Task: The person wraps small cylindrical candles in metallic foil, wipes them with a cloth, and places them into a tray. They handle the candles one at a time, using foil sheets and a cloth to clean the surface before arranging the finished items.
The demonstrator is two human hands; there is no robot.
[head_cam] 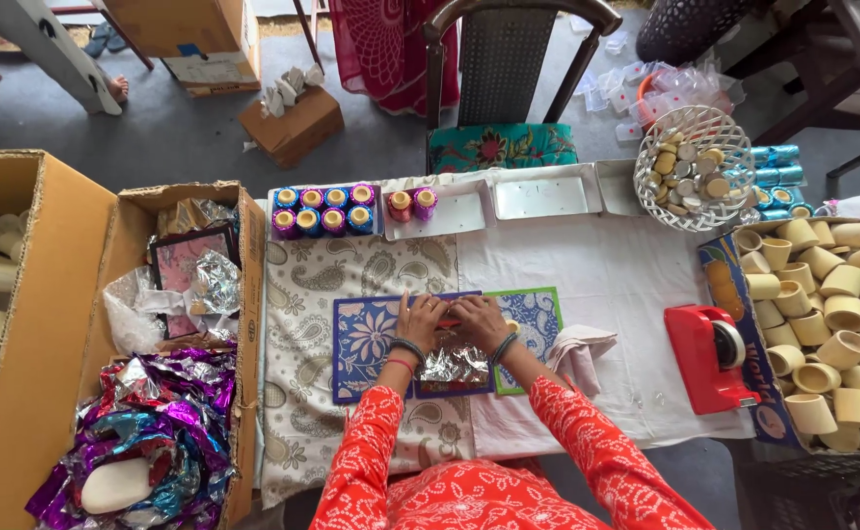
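Observation:
My left hand (420,319) and my right hand (479,321) meet at the table's middle, fingers pressed together on a small object wrapped in crinkled silver foil (455,365). What lies inside the foil is hidden. The foil rests on a blue patterned mat (366,344), beside a green-edged blue mat (538,319). Both wrists wear bangles, and my sleeves are orange-red.
Thread spools (322,209) fill a tray at the back left. A white basket (695,167) of small discs stands back right. A red tape dispenser (710,358) sits right, beside a box of cream cups (833,324). Cardboard boxes with shiny foil (155,432) stand left.

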